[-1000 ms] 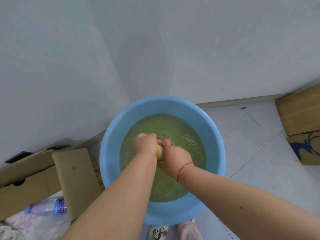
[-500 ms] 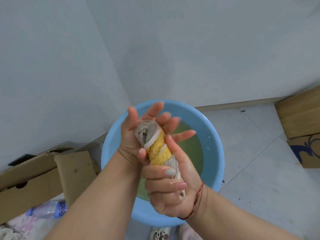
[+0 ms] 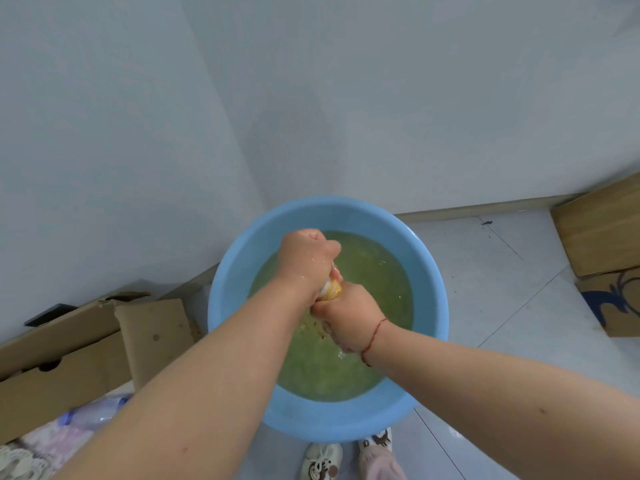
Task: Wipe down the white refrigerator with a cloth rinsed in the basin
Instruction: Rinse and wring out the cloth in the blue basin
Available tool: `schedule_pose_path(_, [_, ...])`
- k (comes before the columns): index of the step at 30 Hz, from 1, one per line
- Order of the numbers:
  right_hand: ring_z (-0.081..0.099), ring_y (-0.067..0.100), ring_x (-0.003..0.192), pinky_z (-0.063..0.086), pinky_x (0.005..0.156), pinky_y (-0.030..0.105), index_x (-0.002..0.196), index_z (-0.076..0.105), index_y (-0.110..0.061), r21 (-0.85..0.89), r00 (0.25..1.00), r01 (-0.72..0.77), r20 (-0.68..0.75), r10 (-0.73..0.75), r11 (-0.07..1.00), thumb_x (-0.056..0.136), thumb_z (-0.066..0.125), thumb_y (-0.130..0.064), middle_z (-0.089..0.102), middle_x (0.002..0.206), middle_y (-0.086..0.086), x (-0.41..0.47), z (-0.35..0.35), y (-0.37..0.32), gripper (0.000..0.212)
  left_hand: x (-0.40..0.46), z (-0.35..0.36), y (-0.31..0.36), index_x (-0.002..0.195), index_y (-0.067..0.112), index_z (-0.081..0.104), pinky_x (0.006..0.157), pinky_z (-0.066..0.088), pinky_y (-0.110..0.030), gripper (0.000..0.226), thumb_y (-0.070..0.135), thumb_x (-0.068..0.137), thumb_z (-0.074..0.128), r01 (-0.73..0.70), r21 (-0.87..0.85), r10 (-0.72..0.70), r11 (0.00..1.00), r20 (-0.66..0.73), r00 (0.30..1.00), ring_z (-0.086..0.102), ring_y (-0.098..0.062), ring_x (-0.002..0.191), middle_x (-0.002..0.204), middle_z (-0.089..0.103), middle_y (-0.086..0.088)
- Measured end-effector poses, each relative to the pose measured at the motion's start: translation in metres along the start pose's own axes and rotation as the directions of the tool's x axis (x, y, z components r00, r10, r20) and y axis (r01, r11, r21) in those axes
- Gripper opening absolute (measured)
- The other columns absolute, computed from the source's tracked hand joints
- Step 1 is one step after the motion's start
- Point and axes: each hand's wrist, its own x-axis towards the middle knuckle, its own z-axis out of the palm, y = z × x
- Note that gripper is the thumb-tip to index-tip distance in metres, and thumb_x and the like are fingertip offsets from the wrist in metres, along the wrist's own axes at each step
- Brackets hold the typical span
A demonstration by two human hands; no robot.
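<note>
Lowered again at frame centre, my left hand [image 3: 306, 261] and right hand [image 3: 349, 317] clamp the cloth [image 3: 330, 289], wringing over the basin [image 3: 433, 306].

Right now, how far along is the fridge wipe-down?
Done: the cloth is wetted, rolled tight. In hand: left hand and right hand grip it, wringing over the blue basin of greenish water. Left: all the wiping; no refrigerator is in view.
</note>
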Motion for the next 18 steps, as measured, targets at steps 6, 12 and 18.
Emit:
schedule_pose_path(6, [0.061,0.022,0.065,0.049,0.060,0.027,0.074,0.052,-0.022,-0.271,0.995,-0.006,-0.098,-0.021,0.963,0.079,0.059,-0.022,0.061,0.066,0.001,0.022,0.012,0.032,0.009,0.008,0.014,-0.034,0.059,0.014,0.040,0.034,0.029,-0.015,0.023,-0.001,0.073,0.051,0.065,0.138,-0.038,0.988,-0.190,0.981,0.050,-0.011,0.030,0.055,0.052,-0.014])
schedule_pose_path(12, [0.057,0.023,0.070,0.044,0.060,0.025,0.106,0.056,-0.015,-0.397,0.991,-0.059,-0.136,0.004,0.916,0.083,0.054,-0.031,0.060,0.076,0.000,0.024,0.013,0.048,0.028,0.016,0.022,-0.055,0.055,0.016,0.035,0.052,0.035,-0.030,0.015,0.010,0.053,0.049,0.142,0.156,-0.106,0.977,-0.219,0.970,0.056,-0.025,0.052,0.056,0.047,-0.013])
schedule_pose_path(18, [0.060,0.019,0.067,0.047,0.054,0.026,0.101,0.050,-0.020,-0.466,0.965,-0.086,-0.257,-0.042,0.881,0.077,0.060,-0.037,0.061,0.075,-0.004,0.014,0.009,0.049,0.031,0.008,0.015,-0.050,0.058,0.009,0.055,0.072,0.057,-0.042,0.019,0.009,0.074,0.067,0.249,-0.029,-0.250,0.968,-0.203,0.947,0.061,-0.027,0.056,0.058,0.065,-0.009])
